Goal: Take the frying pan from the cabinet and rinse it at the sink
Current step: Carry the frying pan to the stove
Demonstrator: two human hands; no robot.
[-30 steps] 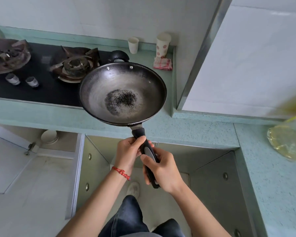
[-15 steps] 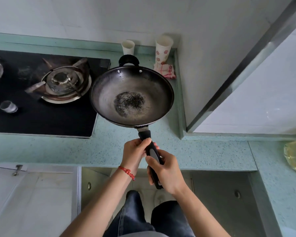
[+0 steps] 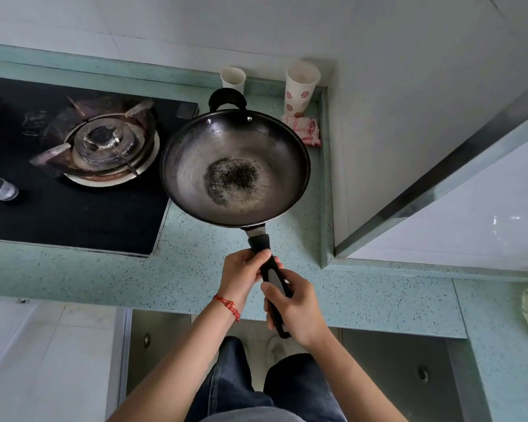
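A dark metal frying pan (image 3: 235,166) with a burnt black patch in its middle hangs level above the green speckled counter (image 3: 195,269). It has a long black handle and a small loop handle on its far side. My left hand (image 3: 241,274), with a red cord bracelet at the wrist, grips the handle close to the pan. My right hand (image 3: 296,309) grips the handle's near end. Below the counter the cabinet (image 3: 153,345) stands with its doors open. No sink is in view.
A black gas hob (image 3: 73,214) with a rusty burner (image 3: 104,144) lies left of the pan. Two paper cups (image 3: 301,86) and a folded cloth (image 3: 304,129) stand behind it by the wall. A white tiled wall block (image 3: 439,208) juts out at right.
The pan has come up and forward from in front of the open cabinet to over the counter. Both hands kept their grip on the handle. The view has tilted upward.
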